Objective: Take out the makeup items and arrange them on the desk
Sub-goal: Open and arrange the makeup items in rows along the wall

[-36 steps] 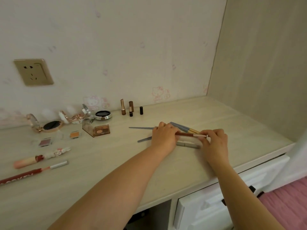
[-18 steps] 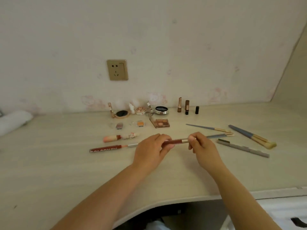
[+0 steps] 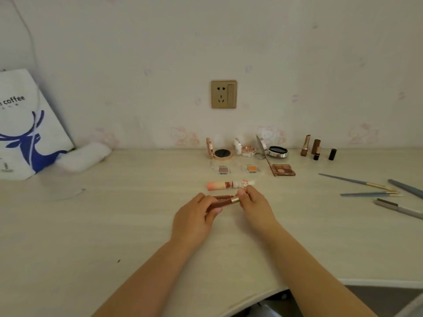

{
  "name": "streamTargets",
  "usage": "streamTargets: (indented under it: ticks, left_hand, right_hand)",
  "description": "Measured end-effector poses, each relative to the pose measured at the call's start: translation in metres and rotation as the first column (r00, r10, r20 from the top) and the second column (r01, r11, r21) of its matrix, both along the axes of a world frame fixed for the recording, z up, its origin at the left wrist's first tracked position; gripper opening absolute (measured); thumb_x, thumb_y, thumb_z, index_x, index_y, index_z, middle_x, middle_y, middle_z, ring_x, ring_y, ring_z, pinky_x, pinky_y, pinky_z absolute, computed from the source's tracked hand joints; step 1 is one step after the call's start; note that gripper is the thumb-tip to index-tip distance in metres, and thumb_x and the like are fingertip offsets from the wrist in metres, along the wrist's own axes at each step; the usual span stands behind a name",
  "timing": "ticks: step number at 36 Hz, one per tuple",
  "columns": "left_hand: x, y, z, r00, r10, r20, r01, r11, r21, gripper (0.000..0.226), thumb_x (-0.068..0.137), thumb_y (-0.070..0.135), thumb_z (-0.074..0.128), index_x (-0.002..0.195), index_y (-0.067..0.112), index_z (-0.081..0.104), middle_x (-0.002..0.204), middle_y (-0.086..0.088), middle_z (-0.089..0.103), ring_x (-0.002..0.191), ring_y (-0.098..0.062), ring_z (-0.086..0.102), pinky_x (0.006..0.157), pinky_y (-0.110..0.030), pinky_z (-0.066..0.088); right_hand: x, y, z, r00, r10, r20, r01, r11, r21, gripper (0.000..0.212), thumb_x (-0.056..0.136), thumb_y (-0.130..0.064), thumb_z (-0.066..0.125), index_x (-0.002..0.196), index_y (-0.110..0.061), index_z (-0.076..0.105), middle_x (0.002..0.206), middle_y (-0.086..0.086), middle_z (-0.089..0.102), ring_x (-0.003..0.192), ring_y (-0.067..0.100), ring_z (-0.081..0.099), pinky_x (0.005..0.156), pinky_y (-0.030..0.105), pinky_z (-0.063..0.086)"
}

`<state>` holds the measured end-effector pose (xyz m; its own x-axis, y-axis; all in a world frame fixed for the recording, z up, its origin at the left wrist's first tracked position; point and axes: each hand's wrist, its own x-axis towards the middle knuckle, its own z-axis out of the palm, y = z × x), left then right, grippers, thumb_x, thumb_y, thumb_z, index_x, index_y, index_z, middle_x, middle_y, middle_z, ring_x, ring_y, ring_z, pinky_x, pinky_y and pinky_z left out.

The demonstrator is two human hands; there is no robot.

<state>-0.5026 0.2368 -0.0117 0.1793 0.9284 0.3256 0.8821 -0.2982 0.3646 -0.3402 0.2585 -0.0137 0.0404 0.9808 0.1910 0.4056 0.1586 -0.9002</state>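
Head view: your left hand (image 3: 194,217) and right hand (image 3: 253,202) pinch the red lip pencil (image 3: 223,202); lay it parallel beside the pink tube (image 3: 229,184) on the bench (image 3: 114,225).

Dark red tube (image 3: 225,202), both hands, now beside pink tube (image 3: 225,185).

head view | looks forward-down | near desk (image 3: 114,225) | faces wall (image 3: 297,53)

Pale matt wood-grain desk (image 3: 114,225), glossy dark-red tube with shiny gold metal band (image 3: 225,201) at centre frame, matt paper bag (image 3: 25,124) at left, soft white cloth roll (image 3: 84,156) beside it, brushed gold wall socket (image 3: 223,94), mirror-bright compacts (image 3: 278,151) upper right.
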Motion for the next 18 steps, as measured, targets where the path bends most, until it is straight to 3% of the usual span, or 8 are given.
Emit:
streamTargets:
  ticks: [7, 12, 18]
  left_hand:
    - [0.0072, -0.0010, 0.0002, 0.999, -0.043, -0.002, 0.043, 0.998, -0.043, 0.029, 0.097, 0.041, 0.039, 0.117, 0.030, 0.056, 0.117, 0.013, 0.059, 0.102, -0.013, 0.057, 0.074, -0.030, 0.043]
    - [0.0056, -0.0006, -0.0028, 0.999, -0.003, -0.033, -0.002, 0.990, -0.143, 0.035, 0.099, 0.045, 0.027, 0.100, 0.030, 0.059, 0.095, 0.005, 0.067, 0.093, -0.018, 0.061, 0.076, -0.031, 0.044]
    - [0.0051, -0.0013, -0.0020, 1.000, 0.004, 0.002, -0.004, 0.992, -0.128, 0.032, 0.099, 0.045, 0.030, 0.098, 0.032, 0.059, 0.091, 0.007, 0.066, 0.088, -0.016, 0.060, 0.072, -0.030, 0.040]
  right_hand:
    - [0.0055, -0.0043, -0.0050, 0.999, -0.021, -0.044, 0.023, 0.998, 0.058, 0.027, 0.099, -0.021, 0.040, 0.073, -0.015, 0.047, 0.063, -0.004, 0.042, 0.058, 0.010, 0.037, 0.052, 0.016, 0.030]
    - [0.0054, -0.0048, -0.0063, 1.000, -0.004, -0.021, 0.006, 0.996, 0.093, 0.029, 0.099, -0.017, 0.040, 0.070, -0.020, 0.043, 0.064, -0.005, 0.042, 0.061, 0.010, 0.038, 0.054, 0.014, 0.032]
    - [0.0043, -0.0084, -0.0046, 0.992, 0.029, -0.126, -0.020, 0.997, 0.073, 0.020, 0.098, -0.009, 0.040, 0.082, -0.011, 0.052, 0.067, -0.002, 0.046, 0.062, 0.009, 0.039, 0.054, 0.011, 0.033]
